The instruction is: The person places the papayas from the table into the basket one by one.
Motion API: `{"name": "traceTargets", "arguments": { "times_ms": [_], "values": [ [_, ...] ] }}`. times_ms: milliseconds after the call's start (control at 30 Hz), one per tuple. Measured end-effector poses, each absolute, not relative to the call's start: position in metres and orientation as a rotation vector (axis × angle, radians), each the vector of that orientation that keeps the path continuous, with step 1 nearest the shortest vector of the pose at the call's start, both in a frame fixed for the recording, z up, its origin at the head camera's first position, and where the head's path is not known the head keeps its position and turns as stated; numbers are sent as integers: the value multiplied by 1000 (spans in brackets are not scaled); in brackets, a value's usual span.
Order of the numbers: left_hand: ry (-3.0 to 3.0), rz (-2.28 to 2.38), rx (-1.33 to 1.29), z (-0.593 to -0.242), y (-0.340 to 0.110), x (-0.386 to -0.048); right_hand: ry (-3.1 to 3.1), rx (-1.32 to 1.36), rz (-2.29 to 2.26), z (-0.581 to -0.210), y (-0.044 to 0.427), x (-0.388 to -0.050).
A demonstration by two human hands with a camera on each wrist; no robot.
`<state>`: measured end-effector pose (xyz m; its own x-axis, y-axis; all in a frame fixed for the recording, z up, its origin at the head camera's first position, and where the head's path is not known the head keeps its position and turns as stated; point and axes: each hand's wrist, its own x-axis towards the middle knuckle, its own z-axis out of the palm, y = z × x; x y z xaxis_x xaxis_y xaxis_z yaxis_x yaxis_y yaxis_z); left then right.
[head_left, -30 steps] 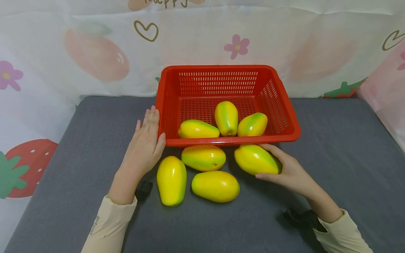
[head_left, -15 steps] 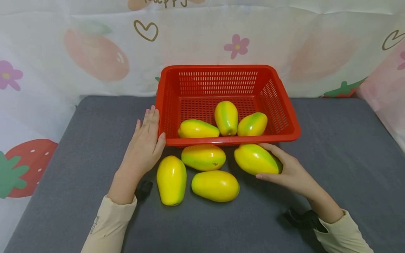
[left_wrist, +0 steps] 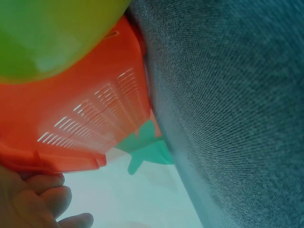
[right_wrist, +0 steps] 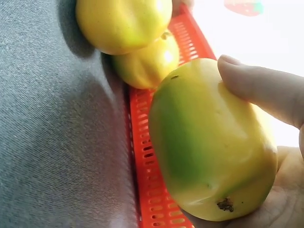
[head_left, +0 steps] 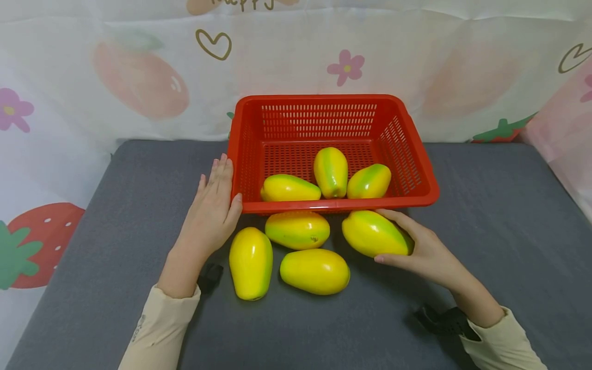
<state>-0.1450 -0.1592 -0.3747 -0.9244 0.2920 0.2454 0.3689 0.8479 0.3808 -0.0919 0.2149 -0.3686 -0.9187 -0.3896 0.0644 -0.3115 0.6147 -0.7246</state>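
A red basket (head_left: pixel 339 206) holds three yellow-green fruits, one (head_left: pixel 330 172) between two others near its front wall. My left hand (head_left: pixel 208 210) lies with straight fingers against the basket's left side. In front of the basket, my right hand (head_left: pixel 427 252) grips a yellow-green fruit (head_left: pixel 376 234) between thumb and fingers. The right wrist view shows that fruit (right_wrist: pixel 209 142) with the thumb (right_wrist: pixel 261 88) on it. Left of it are a fruit (head_left: pixel 297 230) by the front wall, another (head_left: pixel 315 272) nearer me, and an upright-lying one (head_left: pixel 251 264) beside my left hand.
The basket stands at the back of a grey cloth surface (head_left: pixel 324 334), against a pale printed cloth (head_left: pixel 287 56). Dark wrist devices show near both cuffs, one (head_left: pixel 210 277) by the left wrist and one (head_left: pixel 441 321) by the right.
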Motion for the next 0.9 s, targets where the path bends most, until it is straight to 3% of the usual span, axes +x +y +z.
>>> {"name": "traceTargets", "arguments": {
  "times_ms": [900],
  "values": [
    [-2857,-631,-503,-374,-159,-146,2691,-817,-1260,-352,218,-83]
  ]
}}
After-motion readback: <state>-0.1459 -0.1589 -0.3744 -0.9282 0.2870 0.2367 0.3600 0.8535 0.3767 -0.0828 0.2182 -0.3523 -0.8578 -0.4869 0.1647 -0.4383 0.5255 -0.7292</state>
